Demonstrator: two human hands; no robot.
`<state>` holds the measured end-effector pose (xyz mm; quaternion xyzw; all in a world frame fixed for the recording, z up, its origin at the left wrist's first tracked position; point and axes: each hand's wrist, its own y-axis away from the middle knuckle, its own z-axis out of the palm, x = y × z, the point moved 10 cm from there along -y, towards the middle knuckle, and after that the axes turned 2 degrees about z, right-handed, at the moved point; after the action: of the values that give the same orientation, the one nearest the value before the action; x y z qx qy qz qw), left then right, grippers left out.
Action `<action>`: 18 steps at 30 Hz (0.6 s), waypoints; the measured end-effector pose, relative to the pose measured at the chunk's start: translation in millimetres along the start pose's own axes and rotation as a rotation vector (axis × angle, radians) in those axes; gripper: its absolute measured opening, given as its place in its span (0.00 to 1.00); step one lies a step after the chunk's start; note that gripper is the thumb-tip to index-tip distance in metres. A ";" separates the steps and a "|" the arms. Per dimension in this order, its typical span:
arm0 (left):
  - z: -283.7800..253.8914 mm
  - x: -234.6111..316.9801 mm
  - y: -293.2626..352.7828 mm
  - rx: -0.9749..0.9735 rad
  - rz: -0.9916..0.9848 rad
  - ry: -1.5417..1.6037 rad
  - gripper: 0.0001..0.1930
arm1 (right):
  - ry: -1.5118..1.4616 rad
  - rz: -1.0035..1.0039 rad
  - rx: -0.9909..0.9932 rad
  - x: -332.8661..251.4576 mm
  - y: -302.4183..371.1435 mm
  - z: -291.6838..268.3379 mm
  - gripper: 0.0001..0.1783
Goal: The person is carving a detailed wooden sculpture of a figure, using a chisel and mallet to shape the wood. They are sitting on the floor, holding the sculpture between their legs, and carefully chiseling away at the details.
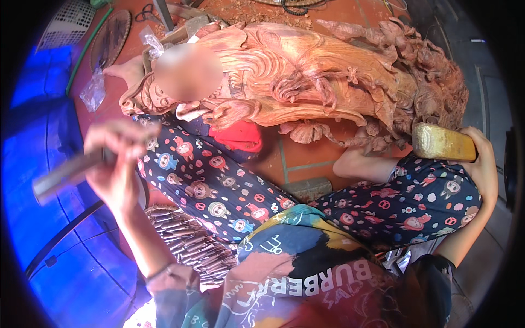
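- The left hand [117, 150] is clenched round a grey, rod-like metal tool [68, 176] (blurred, so its finer shape is lost), near the blue sheet [33, 229] along the tiled floor's left edge.
- Lower down, a bundle of carving tools [188, 246] shows slender, close-packed shafts, many with a metallic sheen.
- The carved wooden figure [306, 60] lies ahead of both hands across the far side of the tiled floor [303, 156], its long axis running left to right; reddish-orange, grained, with flowing folds giving way to knotty, deeply undercut shapes at the right end.
- The right hand [484, 164] grasps a blunt, yellow block [444, 143] with rounded corners, beside that knotty end; it looks the nearer hand, though I cannot tell whether block and wood touch.
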<state>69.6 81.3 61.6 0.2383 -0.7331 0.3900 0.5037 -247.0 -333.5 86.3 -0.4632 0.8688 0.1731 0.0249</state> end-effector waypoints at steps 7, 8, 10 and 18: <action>75.6 -46.9 -79.8 -0.270 0.021 0.043 0.07 | 0.001 0.106 -0.089 32.5 -0.1 3.5 0.33; 83.4 -56.5 -83.7 -0.308 0.009 0.040 0.07 | 0.002 0.121 -0.095 36.5 0.3 5.9 0.33; 88.5 -68.6 -87.4 -0.354 0.040 -0.050 0.08 | -0.002 0.123 -0.089 39.2 -0.1 8.6 0.33; 102.8 -67.7 -95.8 -0.364 0.029 0.073 0.11 | 0.090 -0.036 0.007 23.2 -1.7 -1.0 0.30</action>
<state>109.5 -60.9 11.4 0.1186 -0.7762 0.2665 0.5589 -258.7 -353.2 82.0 -0.4859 0.8612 0.1486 -0.0097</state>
